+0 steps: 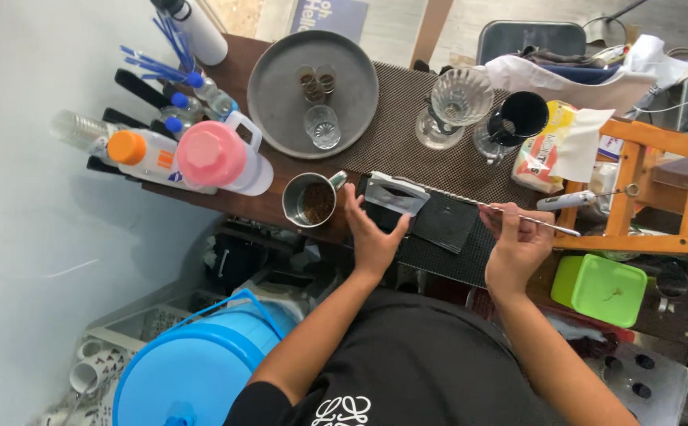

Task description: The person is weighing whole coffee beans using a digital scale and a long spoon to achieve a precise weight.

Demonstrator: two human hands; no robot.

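Observation:
My left hand (371,233) rests open against a small black and silver scale (393,196) on the wooden counter, fingers spread along its near side. Just left of it stands a steel pitcher (310,200) with brown liquid inside. My right hand (517,237) is closed on a long thin metal stirrer (539,222) that sticks out to the right, over a black ribbed mat (446,221).
A round grey tray (277,95) holds small glasses at the back. Water bottles, a pink-lidded jug (218,156) and blue straws crowd the left. Glass drippers (460,99) and a black cup stand behind. A green box (600,288) and blue bucket (194,371) sit below.

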